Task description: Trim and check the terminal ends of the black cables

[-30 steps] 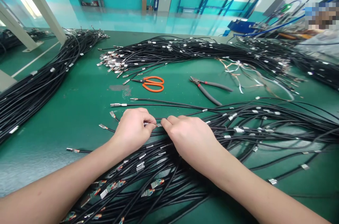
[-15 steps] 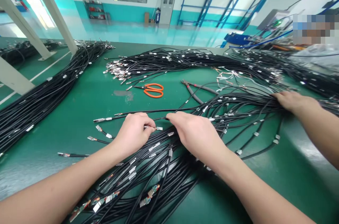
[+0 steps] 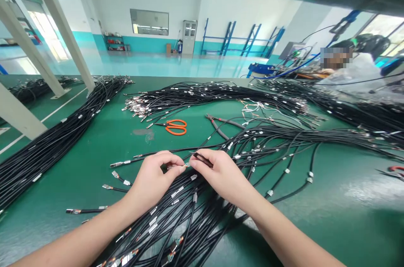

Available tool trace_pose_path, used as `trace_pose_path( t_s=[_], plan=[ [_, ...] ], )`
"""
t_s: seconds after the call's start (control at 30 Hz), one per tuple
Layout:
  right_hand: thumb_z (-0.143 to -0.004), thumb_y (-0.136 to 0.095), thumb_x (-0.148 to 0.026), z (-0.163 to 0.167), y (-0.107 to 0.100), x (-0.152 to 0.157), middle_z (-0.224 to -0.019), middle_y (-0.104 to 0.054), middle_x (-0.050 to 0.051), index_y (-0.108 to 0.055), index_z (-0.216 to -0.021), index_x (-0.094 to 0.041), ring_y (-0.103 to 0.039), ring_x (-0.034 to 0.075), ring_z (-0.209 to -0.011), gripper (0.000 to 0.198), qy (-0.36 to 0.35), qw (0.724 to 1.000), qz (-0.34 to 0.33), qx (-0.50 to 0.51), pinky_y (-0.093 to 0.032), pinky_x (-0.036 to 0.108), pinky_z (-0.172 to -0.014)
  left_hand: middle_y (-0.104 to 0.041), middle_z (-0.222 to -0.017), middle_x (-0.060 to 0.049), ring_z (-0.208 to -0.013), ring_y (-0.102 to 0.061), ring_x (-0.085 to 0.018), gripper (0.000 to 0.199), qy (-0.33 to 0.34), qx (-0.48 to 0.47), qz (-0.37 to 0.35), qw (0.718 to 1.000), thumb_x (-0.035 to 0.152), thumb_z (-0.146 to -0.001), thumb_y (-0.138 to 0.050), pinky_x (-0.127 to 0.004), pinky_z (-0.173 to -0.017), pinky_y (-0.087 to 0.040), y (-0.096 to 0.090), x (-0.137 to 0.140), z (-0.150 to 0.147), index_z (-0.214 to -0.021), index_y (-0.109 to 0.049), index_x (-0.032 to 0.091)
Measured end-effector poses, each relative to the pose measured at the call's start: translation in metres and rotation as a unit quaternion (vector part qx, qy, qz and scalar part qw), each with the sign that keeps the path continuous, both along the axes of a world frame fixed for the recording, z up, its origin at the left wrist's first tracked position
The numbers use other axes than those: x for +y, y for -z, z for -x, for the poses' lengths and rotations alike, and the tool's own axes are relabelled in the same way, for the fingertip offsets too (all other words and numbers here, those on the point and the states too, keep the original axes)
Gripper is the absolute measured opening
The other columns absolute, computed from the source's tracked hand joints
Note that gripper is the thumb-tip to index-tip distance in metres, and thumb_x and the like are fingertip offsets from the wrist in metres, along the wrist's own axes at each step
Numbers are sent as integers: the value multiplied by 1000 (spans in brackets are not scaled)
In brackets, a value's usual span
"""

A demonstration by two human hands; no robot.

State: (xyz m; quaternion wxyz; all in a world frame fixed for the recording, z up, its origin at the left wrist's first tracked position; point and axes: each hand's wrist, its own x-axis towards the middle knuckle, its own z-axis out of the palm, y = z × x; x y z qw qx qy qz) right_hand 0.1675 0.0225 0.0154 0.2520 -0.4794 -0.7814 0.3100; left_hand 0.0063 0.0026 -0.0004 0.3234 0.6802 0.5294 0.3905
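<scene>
Head view: a cable end (image 3: 187,165) sits between the two hands above the green table (image 3: 82,153), its short visible stretch running roughly left to right; the tip is too small to tell which way it points. Left hand (image 3: 159,174) pinches it narrowly, thumb against forefinger. Right hand (image 3: 216,170) also pinches, a black stretch showing inside its curled fingers. Below spreads a cable pile (image 3: 186,220); beyond lie orange-handled scissors (image 3: 176,127), blades leftward, and pliers (image 3: 218,129).

Another person's hand has left the black cable bundle (image 3: 304,135).
</scene>
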Motion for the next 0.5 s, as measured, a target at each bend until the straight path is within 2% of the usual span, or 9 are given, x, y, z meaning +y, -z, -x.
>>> trace_pose_path(
  t_s=[0.23, 0.5],
  plan=[
    [-78, -45, -23, 0, -8, -1, -56, -29, -6, -45, -59, -15, -27, 8, -54, 20, -1, 995, 77, 62, -24, 21, -50, -64, -73, -1, -69, -55, -14, 11, 24, -38, 39, 998, 17, -73, -58, -26, -68, -41, -5, 0, 3, -73, -68, 18],
    [-78, -46, -25, -4, -5, 1, -55, -31, -7, -49, -64, -15, -26, 7, -51, 18, -18, 979, 158, 123, -23, 21, -50, -62, -70, 1, -68, -54, -12, 10, 41, -74, 75, 994, 17, -71, -59, -23, -66, -40, -8, 2, 4, -72, -68, 18]
  ],
)
